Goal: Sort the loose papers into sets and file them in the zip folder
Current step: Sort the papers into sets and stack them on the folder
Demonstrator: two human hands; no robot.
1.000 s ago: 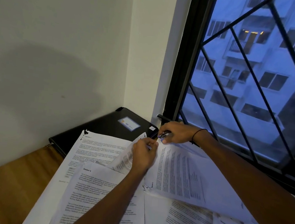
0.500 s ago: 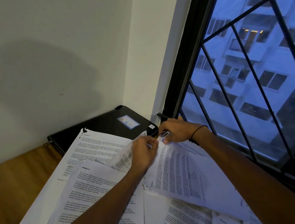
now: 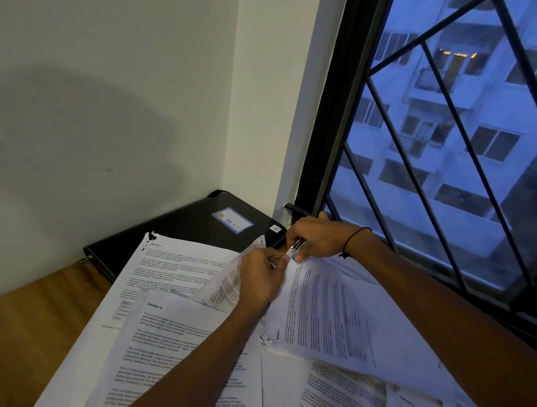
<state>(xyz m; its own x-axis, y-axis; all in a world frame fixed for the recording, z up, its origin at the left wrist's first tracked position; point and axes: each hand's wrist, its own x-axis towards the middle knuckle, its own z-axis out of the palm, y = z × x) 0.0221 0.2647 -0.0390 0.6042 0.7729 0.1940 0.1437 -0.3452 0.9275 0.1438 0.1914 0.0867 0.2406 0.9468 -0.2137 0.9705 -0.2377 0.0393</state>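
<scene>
Hands (image 3: 288, 257) unmoved on paper corner (image 3: 290, 271)

Headings we can read on the papers

We read "Section 6" on the front sheet (image 3: 164, 340), "Section 3" on the sheet behind it (image 3: 174, 260), and "Section 2" sideways on the right-hand sheet (image 3: 333, 306); body print is illegible.

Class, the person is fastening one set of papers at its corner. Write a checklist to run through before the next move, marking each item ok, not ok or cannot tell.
1. Right hand grips the small metal fastening tool: ok.
2. Left hand pinches the sheet corner at the tool: ok.
3. Sheet edges squared: cannot tell.
4. Corner fastened: cannot tell.
5. Black zip folder reachable: ok, though papers overlap its near edge.
6. Folder unzipped: cannot tell.
</scene>
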